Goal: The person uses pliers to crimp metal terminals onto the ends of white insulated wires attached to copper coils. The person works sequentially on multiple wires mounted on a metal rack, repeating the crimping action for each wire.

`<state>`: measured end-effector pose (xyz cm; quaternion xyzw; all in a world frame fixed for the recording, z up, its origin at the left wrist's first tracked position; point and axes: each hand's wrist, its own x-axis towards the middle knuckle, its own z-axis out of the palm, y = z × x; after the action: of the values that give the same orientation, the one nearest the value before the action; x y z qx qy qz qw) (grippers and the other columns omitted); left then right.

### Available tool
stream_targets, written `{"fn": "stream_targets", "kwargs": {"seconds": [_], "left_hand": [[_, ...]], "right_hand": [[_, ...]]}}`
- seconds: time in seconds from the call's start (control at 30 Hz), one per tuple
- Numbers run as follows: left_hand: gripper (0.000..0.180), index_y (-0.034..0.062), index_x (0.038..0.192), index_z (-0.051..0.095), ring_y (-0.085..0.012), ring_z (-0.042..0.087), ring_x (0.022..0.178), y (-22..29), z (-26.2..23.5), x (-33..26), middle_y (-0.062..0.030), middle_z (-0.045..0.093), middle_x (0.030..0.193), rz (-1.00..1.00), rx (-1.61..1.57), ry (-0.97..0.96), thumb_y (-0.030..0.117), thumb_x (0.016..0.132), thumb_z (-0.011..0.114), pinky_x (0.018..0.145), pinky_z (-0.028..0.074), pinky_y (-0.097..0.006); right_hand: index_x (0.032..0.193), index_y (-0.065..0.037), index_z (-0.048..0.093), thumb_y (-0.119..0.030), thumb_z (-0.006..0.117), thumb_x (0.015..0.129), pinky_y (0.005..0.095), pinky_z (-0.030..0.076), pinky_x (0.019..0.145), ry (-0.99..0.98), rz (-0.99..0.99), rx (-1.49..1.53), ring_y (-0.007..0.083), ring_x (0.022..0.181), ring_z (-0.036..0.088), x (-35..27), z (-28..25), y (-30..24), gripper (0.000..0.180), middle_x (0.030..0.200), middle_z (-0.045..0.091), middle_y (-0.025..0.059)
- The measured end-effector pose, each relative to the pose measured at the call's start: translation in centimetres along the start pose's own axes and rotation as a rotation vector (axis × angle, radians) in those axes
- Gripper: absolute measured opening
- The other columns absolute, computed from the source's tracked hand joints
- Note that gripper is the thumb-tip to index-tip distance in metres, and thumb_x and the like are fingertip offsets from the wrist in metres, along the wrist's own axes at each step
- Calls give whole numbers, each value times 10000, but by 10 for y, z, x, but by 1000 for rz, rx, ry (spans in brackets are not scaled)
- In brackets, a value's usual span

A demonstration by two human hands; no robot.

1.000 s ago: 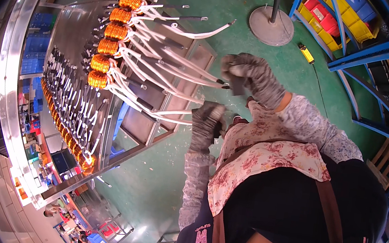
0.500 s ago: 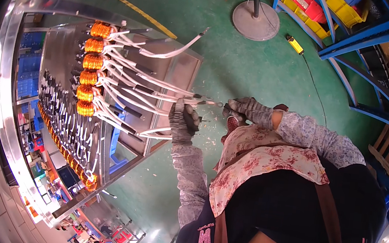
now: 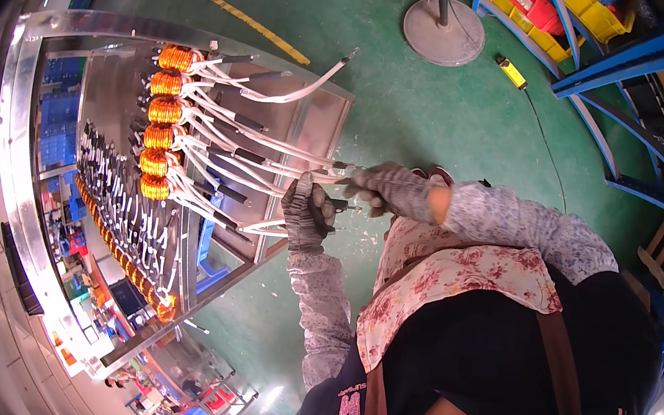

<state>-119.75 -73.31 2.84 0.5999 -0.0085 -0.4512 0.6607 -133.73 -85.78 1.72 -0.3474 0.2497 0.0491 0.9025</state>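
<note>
My left hand (image 3: 308,211), in a grey glove, is closed round a white cable (image 3: 274,170) close to its free end. A short dark end with a metal tip pokes out beside its fingers. My right hand (image 3: 396,190), gloved too, meets that cable's end with its fingers closed; they hide whatever is between them. Just above, another white cable (image 3: 305,153) ends in a black sleeve next to my right fingertips. The cables come from a row of orange copper-wound coils (image 3: 165,111) on a metal rack, and several carry black sleeves.
The shiny metal frame (image 3: 6,126) of the rack stands at the left, with a second row of coils (image 3: 118,260) lower down. A round pole base (image 3: 443,34) stands on the green floor, near a yellow device (image 3: 512,72) on a cord. Blue shelving (image 3: 614,72) rises at the right.
My right hand has moved left, from just beyond the cable's end onto it, and a small black piece at its fingertips is now hidden. My left hand stays almost where it was.
</note>
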Motion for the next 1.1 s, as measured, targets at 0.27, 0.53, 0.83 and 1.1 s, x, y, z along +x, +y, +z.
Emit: {"fn": "stream_targets", "kwargs": {"seconds": [0.27,0.53,0.83,1.1], "left_hand": [[205,83,723,482,-137,443,357,0,-13,-6,-6,438,513,-3,-58,-35,234,840,556,264,360,-253],[280,3,896,546,-121,419,376,0,-16,-14,7,403,519,17,-115,-66,271,823,574,289,332,-236],[247,27,876,546,-123,438,380,-3,-19,-6,11,406,514,8,-165,-105,268,826,570,291,343,-237],[284,1,882,562,-113,435,385,0,-19,-12,12,415,522,18,-124,-108,279,822,576,295,353,-232]], "right_hand": [[828,-56,551,-332,467,873,278,407,455,-78,-471,-894,127,486,499,7,-2,4,292,562,479,48],[887,-32,540,-439,534,813,244,406,460,-159,213,-118,75,460,430,-5,20,-15,413,533,433,-32],[777,-12,551,-381,504,841,358,416,409,0,-566,-1108,240,469,537,25,17,6,377,583,564,116],[794,-57,556,-512,517,809,227,379,453,-298,171,-22,91,460,415,1,41,-30,458,511,398,-36]]}}
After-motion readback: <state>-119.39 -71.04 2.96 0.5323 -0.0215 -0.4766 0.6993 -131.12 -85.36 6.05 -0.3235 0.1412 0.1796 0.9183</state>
